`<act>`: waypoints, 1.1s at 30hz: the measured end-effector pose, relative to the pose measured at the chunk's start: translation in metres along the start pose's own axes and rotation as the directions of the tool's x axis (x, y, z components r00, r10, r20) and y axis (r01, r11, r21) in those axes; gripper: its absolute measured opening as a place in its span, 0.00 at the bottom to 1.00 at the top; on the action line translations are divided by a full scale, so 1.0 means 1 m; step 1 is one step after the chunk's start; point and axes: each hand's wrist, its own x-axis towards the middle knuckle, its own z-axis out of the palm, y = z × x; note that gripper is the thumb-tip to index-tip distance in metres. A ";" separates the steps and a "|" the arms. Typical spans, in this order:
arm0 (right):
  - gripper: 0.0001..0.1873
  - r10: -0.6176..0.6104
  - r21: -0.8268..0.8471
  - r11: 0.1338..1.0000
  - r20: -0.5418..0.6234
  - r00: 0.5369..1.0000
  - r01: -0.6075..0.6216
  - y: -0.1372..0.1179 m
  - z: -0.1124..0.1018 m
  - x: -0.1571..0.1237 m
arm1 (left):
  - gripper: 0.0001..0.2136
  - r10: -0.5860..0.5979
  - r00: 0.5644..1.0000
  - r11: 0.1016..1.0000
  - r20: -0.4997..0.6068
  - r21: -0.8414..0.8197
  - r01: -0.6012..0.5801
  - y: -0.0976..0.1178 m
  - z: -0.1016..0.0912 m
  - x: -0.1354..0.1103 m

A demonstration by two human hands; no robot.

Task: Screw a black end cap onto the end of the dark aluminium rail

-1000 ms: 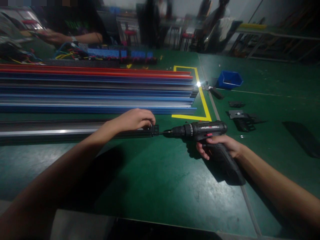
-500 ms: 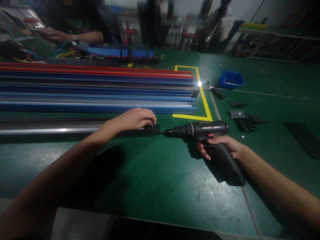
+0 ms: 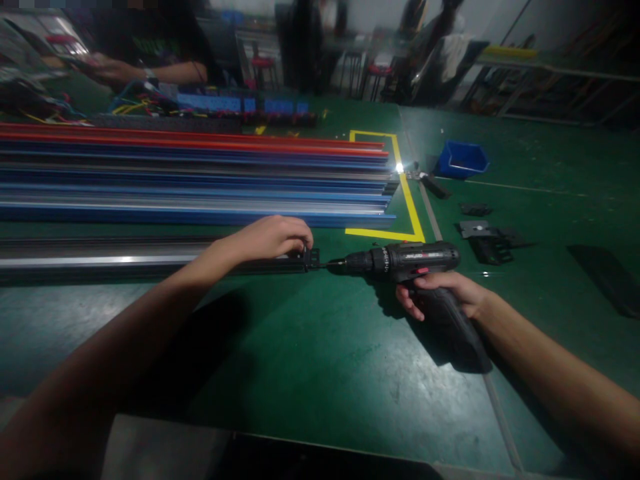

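My right hand [image 3: 443, 293] is wrapped round the grip of a black cordless drill [image 3: 395, 260], which points left. Its bit reaches a small black end bracket [image 3: 313, 258] at the right end of a long metal profile [image 3: 150, 257]. Over that same end lies my left hand [image 3: 275, 238], its fingers curled down onto the profile and bracket; the fingertips are partly hidden. The profile is dark with a bright silver band and runs off to the left.
Behind the profile lie several blue, silver and red bars [image 3: 200, 180], ending near yellow tape [image 3: 413, 213]. A blue bin [image 3: 463, 160] and small black parts [image 3: 490, 243] are on the right. Wires and a person's arm [image 3: 175, 73] are at the back left.
The drill and my right hand have shifted very slightly right. My left hand and the profile look the same.
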 end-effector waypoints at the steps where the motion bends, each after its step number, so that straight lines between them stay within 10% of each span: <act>1: 0.15 -0.002 0.000 1.000 -0.002 1.000 0.002 0.000 0.000 0.000 | 0.11 0.000 1.000 1.000 -0.001 -0.001 0.000 0.000 0.000 0.000; 33: 0.16 0.022 0.005 1.000 -0.004 1.000 -0.022 -0.001 0.002 0.000 | 0.11 -0.004 1.000 1.000 -0.005 0.003 0.004 0.001 0.000 0.001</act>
